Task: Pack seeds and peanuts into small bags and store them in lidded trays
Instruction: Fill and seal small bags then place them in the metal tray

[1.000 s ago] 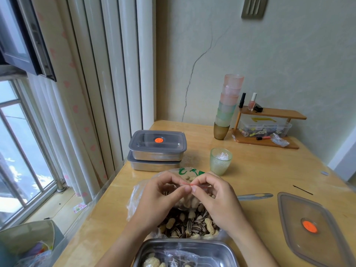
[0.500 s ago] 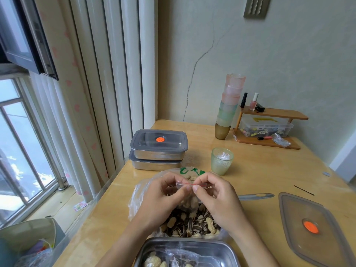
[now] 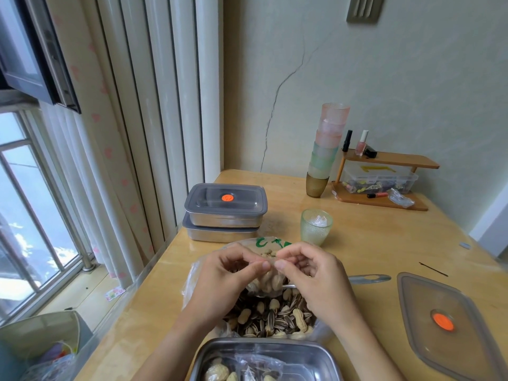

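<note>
Hands meet above the open sack of striped seeds and peanuts (image 3: 270, 316); left hand (image 3: 228, 281) and right hand (image 3: 316, 279) pinch a small clear peanut-filled bag (image 3: 270, 280) by its mouth; open steel tray (image 3: 264, 360) lies just nearer.

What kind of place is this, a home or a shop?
Most likely a home, at a wooden table in a corner by a window. Curtains hang beside it, and a small shelf with nail polish and stacked cups stands against the cracked wall.
</note>
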